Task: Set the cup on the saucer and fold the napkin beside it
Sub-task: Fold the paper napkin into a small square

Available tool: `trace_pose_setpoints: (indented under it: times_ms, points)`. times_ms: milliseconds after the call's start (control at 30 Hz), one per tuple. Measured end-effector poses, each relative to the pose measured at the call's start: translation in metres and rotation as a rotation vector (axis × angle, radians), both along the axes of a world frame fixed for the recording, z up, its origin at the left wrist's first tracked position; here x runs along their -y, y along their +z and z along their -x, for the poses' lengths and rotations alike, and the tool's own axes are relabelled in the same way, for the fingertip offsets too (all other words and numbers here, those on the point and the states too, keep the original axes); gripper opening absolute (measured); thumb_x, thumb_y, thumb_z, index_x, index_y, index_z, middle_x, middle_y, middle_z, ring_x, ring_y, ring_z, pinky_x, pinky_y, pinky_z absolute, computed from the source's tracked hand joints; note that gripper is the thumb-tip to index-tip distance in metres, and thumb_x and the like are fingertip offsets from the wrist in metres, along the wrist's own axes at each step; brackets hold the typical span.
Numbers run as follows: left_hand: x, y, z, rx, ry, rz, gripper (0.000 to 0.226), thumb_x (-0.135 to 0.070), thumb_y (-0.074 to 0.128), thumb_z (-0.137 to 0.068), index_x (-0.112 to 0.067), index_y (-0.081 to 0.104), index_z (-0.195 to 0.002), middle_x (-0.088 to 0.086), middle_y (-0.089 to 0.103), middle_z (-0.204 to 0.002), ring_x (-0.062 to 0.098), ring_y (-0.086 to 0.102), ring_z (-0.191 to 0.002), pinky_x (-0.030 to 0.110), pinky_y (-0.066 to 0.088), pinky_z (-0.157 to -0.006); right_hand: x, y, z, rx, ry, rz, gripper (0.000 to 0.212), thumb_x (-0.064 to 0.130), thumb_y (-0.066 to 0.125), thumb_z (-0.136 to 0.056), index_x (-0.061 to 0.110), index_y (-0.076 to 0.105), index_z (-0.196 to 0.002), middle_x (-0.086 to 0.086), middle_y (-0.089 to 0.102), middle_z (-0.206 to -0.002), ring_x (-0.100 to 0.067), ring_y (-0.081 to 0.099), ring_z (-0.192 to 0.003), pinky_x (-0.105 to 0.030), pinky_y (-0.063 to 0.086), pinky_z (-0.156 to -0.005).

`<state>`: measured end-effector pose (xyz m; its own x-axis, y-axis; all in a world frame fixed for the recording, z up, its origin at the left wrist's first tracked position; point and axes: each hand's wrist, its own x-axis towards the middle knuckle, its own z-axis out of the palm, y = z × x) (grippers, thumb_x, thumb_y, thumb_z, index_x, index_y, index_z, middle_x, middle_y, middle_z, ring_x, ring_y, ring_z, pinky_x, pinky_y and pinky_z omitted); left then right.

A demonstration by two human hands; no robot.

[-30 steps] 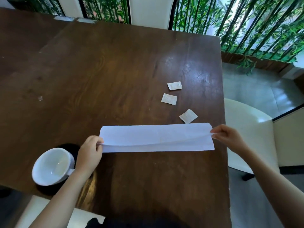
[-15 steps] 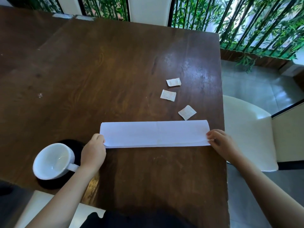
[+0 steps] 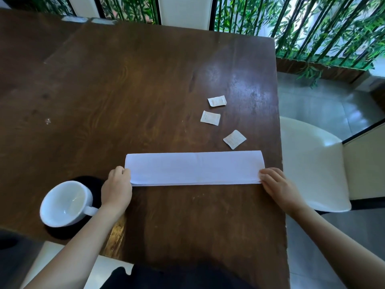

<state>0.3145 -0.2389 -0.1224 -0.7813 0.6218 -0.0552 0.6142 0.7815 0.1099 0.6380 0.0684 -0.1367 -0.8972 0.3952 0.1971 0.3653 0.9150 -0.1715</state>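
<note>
A white napkin (image 3: 193, 168) lies flat on the dark wooden table (image 3: 133, 84) as a long folded strip. My left hand (image 3: 117, 187) pinches its left end. My right hand (image 3: 278, 186) presses on its right end with the fingers laid flat. To the left, near the table's front edge, a white cup (image 3: 65, 203) stands on a black saucer (image 3: 91, 181), its handle pointing right towards my left wrist.
Three small white sachets (image 3: 216, 101), (image 3: 210, 117), (image 3: 234, 139) lie just beyond the napkin's right half. A white chair (image 3: 312, 163) stands off the table's right edge. Bamboo plants (image 3: 312, 28) and another white chair back (image 3: 184, 11) stand behind the table.
The upper layer of the napkin was raised between both hands; it has come down onto the lower layer, and the strip now lies flat and a little nearer to me.
</note>
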Motion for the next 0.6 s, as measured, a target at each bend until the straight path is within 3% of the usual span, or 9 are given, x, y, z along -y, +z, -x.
trace_pose_setpoints:
  times_ms: [100,200,333,467,533,600]
  points:
    - [-0.003,0.002,0.000,0.009,0.008,0.024,0.016,0.009,0.048,-0.081,-0.005,0.045,-0.072,0.013,0.050,-0.082,0.029,0.044,-0.077,0.036,0.030,-0.052,0.002,0.002,-0.001,0.007,0.027,-0.036,0.063,0.034,0.017,-0.100,0.000,0.069,-0.089,-0.015,0.070,-0.099,-0.034,0.067,-0.094,-0.040,0.059,-0.074]
    - [-0.002,0.004,0.001,0.005,0.010,0.068,0.022,0.009,0.047,-0.081,-0.009,0.040,-0.069,0.013,0.052,-0.082,0.027,0.044,-0.075,0.035,0.030,-0.054,0.001,0.000,-0.004,0.006,0.044,-0.038,0.060,0.035,0.021,-0.100,0.001,0.069,-0.090,-0.013,0.070,-0.102,-0.032,0.066,-0.097,-0.039,0.060,-0.074]
    - [-0.007,0.011,-0.001,-0.011,-0.004,0.235,0.023,0.007,0.044,-0.082,-0.010,0.039,-0.068,0.011,0.053,-0.087,0.024,0.043,-0.075,0.034,0.033,-0.055,0.002,-0.004,-0.004,0.006,0.008,-0.084,0.055,0.036,0.026,-0.099,0.004,0.070,-0.089,-0.010,0.070,-0.101,-0.031,0.067,-0.096,-0.040,0.055,-0.085]
    - [-0.020,0.027,0.000,0.072,0.092,0.227,0.014,0.000,0.045,-0.084,-0.007,0.052,-0.074,0.013,0.059,-0.093,0.025,0.046,-0.077,0.036,0.042,-0.061,0.012,0.001,0.006,0.023,-0.131,-0.061,0.038,0.038,0.042,-0.090,0.008,0.063,-0.079,-0.009,0.067,-0.099,-0.032,0.062,-0.094,-0.039,0.043,-0.088]
    - [-0.030,0.033,-0.001,0.054,0.123,0.075,0.016,0.000,0.044,-0.084,-0.001,0.059,-0.086,0.019,0.060,-0.110,0.034,0.052,-0.092,0.043,0.045,-0.073,0.020,0.007,0.023,0.023,-0.225,-0.022,0.034,0.038,0.043,-0.086,0.009,0.060,-0.081,-0.011,0.064,-0.102,-0.034,0.057,-0.096,-0.043,0.044,-0.087]
    - [-0.049,0.031,-0.005,-0.020,0.061,-0.082,0.031,-0.001,0.044,-0.087,0.001,0.059,-0.114,0.023,0.049,-0.136,0.040,0.046,-0.121,0.048,0.038,-0.099,0.033,0.013,0.053,0.023,-0.273,0.033,0.033,0.037,0.042,-0.089,0.010,0.060,-0.095,-0.013,0.062,-0.111,-0.035,0.055,-0.105,-0.046,0.045,-0.092]
